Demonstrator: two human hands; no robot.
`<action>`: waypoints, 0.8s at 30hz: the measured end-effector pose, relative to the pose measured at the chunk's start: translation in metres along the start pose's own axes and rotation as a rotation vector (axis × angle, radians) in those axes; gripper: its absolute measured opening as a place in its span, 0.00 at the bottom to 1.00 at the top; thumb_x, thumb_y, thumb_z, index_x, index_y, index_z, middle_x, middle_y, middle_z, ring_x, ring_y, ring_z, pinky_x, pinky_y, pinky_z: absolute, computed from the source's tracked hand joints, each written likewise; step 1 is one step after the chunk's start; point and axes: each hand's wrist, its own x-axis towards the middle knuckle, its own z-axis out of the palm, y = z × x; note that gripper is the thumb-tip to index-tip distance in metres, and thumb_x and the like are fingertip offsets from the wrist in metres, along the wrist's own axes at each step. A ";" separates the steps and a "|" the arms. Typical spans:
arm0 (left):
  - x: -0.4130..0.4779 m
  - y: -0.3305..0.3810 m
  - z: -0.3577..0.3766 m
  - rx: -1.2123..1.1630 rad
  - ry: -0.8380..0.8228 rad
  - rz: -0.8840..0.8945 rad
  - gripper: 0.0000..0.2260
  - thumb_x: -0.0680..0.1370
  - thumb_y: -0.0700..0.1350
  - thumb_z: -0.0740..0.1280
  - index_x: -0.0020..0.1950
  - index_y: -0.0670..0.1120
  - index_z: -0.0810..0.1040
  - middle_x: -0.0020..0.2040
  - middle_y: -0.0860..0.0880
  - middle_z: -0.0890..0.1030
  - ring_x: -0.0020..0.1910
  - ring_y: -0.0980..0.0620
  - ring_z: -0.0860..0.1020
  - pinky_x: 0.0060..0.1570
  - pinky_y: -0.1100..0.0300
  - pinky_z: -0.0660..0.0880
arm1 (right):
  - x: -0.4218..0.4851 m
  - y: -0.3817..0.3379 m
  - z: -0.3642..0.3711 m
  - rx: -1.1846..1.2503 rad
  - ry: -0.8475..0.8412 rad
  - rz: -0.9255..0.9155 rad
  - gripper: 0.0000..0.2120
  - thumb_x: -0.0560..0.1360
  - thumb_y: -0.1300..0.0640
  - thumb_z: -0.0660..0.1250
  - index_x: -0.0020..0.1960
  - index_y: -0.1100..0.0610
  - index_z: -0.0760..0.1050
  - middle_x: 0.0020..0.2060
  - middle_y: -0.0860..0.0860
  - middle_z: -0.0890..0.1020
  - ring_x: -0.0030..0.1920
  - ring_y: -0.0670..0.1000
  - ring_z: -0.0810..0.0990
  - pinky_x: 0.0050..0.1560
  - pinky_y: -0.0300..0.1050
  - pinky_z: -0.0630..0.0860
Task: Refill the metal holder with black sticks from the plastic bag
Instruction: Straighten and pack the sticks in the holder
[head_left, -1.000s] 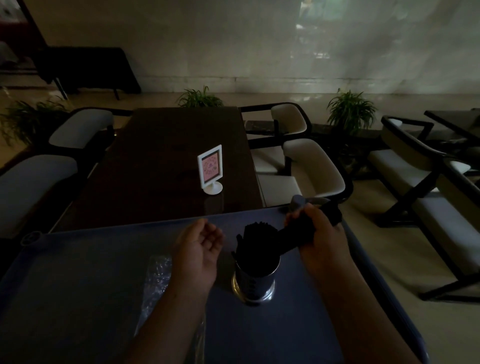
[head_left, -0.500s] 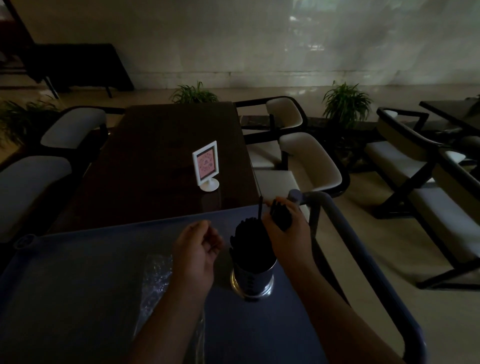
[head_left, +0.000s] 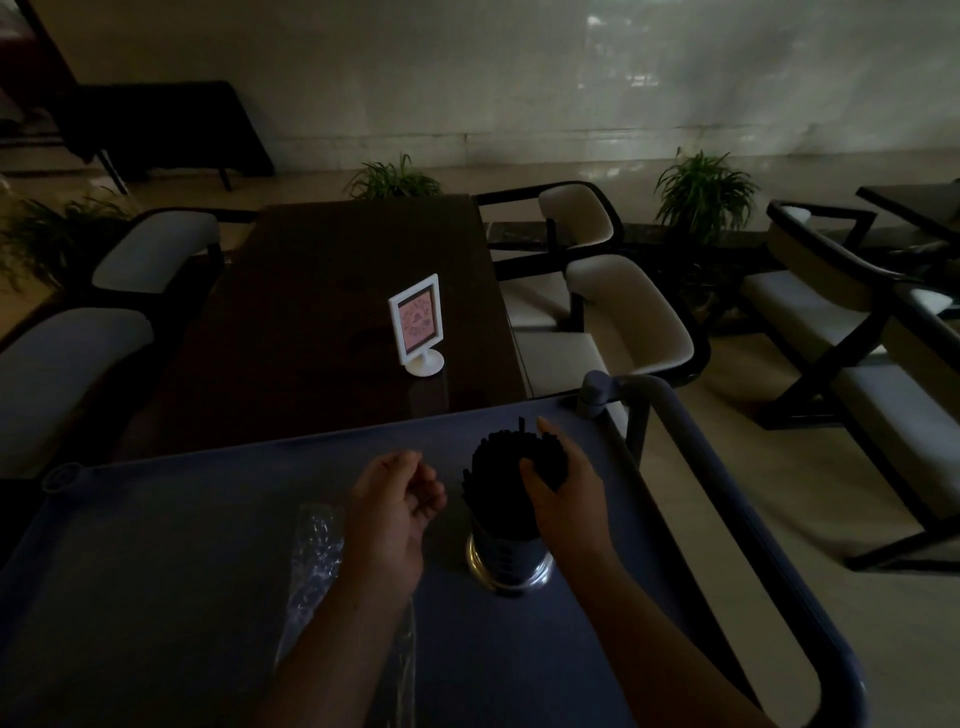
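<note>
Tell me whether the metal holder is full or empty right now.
Full. The metal holder stands upright on the cart, packed with black sticks; the right hand wraps them.

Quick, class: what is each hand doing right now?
Left hand: loosely curled, empty.
Right hand: closed around black sticks in the metal holder.

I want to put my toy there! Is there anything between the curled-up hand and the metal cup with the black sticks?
No. In the head view, only bare blue cart top shows between the left hand and the metal holder.
</note>
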 end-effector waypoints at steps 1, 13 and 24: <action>0.000 -0.001 -0.001 -0.002 0.001 -0.001 0.08 0.78 0.40 0.64 0.39 0.46 0.77 0.31 0.50 0.79 0.32 0.52 0.78 0.35 0.56 0.75 | 0.000 0.001 -0.001 -0.017 0.001 -0.004 0.28 0.74 0.56 0.71 0.70 0.42 0.66 0.65 0.44 0.74 0.62 0.40 0.71 0.56 0.31 0.69; -0.002 -0.006 -0.003 -0.050 0.036 -0.049 0.08 0.78 0.39 0.64 0.39 0.46 0.76 0.32 0.49 0.78 0.33 0.51 0.76 0.36 0.56 0.74 | 0.000 -0.024 -0.015 -0.013 -0.013 -0.202 0.16 0.77 0.47 0.63 0.64 0.44 0.71 0.58 0.41 0.75 0.59 0.36 0.73 0.58 0.39 0.74; -0.006 -0.007 -0.008 -0.071 0.030 -0.065 0.09 0.78 0.40 0.64 0.38 0.46 0.77 0.32 0.49 0.80 0.32 0.52 0.78 0.36 0.56 0.75 | 0.036 -0.029 0.003 -0.087 -0.092 0.073 0.04 0.78 0.47 0.63 0.49 0.46 0.74 0.37 0.44 0.80 0.39 0.41 0.79 0.40 0.38 0.75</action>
